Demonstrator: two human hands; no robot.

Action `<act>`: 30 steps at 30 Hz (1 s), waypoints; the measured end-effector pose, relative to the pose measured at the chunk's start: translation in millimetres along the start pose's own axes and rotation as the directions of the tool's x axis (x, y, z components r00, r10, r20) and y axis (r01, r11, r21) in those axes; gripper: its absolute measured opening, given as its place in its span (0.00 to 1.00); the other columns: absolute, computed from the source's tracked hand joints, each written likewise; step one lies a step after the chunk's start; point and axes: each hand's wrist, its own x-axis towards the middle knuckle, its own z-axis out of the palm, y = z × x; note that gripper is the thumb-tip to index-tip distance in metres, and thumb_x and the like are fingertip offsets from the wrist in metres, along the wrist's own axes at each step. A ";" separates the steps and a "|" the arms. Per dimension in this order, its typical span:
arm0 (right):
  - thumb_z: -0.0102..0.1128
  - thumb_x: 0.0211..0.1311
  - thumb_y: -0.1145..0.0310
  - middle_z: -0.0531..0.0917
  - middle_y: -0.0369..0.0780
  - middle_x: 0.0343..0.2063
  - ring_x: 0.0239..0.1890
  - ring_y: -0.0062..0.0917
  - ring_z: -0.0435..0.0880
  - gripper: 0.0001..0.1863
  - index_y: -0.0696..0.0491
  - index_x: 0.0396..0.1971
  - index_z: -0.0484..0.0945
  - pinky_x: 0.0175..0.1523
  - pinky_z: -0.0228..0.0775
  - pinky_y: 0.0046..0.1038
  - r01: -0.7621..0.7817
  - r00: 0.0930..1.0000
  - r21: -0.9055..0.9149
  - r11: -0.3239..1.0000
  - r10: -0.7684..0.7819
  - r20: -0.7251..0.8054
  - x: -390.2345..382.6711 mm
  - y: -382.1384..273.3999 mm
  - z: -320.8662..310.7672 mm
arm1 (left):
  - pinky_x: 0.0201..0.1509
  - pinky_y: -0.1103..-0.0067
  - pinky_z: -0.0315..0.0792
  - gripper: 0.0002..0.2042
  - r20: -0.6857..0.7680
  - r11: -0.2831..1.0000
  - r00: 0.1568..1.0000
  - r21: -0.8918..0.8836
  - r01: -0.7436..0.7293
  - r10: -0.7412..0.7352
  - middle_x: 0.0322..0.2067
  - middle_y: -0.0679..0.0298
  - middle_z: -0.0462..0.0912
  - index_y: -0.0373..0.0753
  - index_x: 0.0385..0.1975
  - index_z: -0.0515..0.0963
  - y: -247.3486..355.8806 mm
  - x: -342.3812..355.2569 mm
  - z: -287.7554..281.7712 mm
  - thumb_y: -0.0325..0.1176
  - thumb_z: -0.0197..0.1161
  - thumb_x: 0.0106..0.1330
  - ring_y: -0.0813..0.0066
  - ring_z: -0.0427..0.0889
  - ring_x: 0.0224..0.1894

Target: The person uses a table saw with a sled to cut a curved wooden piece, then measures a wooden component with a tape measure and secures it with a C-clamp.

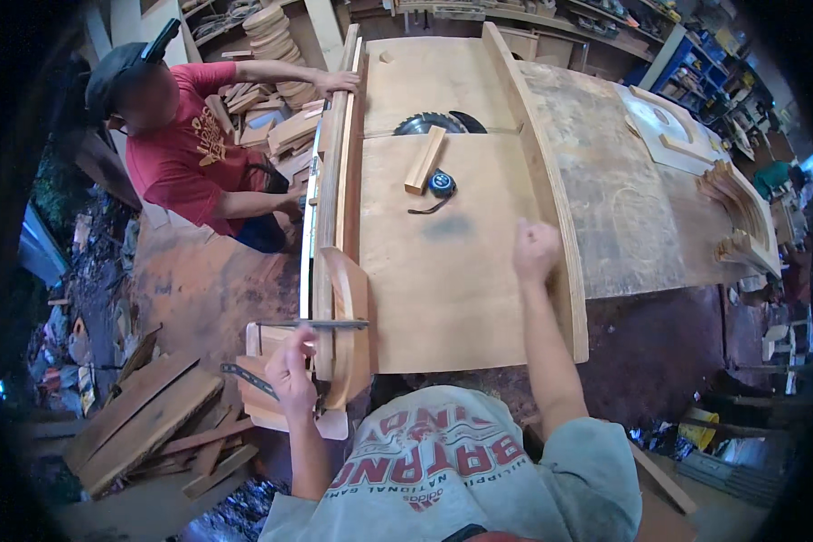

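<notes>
My left hand is at the near end of the long wooden fence, its fingers curled just below the bar of a metal clamp. What those fingers hold, if anything, I cannot make out. A curved wooden piece lies against the fence beside the clamp. My right hand is closed in a fist by the right rail, and nothing shows in it. On the plywood panel between, a short wood block lies beside a blue and black tape measure.
A circular saw blade rises through a slot across the panel. At the left, a person in a red shirt rests one hand on the fence. A plywood table with curved wooden parts adjoins the right side. Scrap boards lie lower left.
</notes>
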 end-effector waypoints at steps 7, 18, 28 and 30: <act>0.65 0.59 0.59 0.65 0.53 0.69 0.65 0.51 0.71 0.41 0.48 0.73 0.60 0.65 0.69 0.48 0.028 0.958 -0.375 0.927 0.082 0.274 65.9 62.0 -19.2 | 0.41 0.76 0.76 0.13 0.099 0.964 0.975 0.160 -0.213 0.199 0.36 0.59 0.87 0.32 0.49 0.84 24.7 -15.0 119.3 0.25 0.62 0.65 0.73 0.82 0.34; 0.67 0.58 0.59 0.63 0.54 0.70 0.62 0.48 0.74 0.45 0.47 0.74 0.56 0.61 0.72 0.48 0.001 0.921 -0.407 0.913 0.158 0.356 72.7 48.6 -29.9 | 0.65 0.59 0.72 0.26 -0.019 0.811 0.970 0.553 -0.190 0.241 0.57 0.50 0.79 0.44 0.66 0.72 -168.9 201.1 323.4 0.37 0.62 0.67 0.48 0.78 0.59; 0.68 0.56 0.54 0.62 0.54 0.71 0.66 0.50 0.70 0.48 0.43 0.76 0.55 0.65 0.67 0.50 -0.056 0.899 -0.367 0.928 0.207 0.387 76.4 37.7 -42.7 | 0.48 0.68 0.77 0.26 0.315 0.844 0.829 -0.132 0.520 -0.462 0.45 0.57 0.84 0.44 0.70 0.68 -198.0 199.6 291.6 0.33 0.53 0.71 0.64 0.83 0.40; 0.68 0.57 0.55 0.61 0.53 0.71 0.67 0.49 0.69 0.47 0.44 0.75 0.56 0.65 0.67 0.50 -0.058 0.891 -0.368 0.928 0.214 0.400 76.4 38.0 -41.0 | 0.47 0.72 0.77 0.26 0.293 0.762 0.812 -0.290 0.579 -0.505 0.45 0.60 0.83 0.44 0.72 0.65 -183.2 148.9 270.7 0.34 0.52 0.72 0.69 0.81 0.39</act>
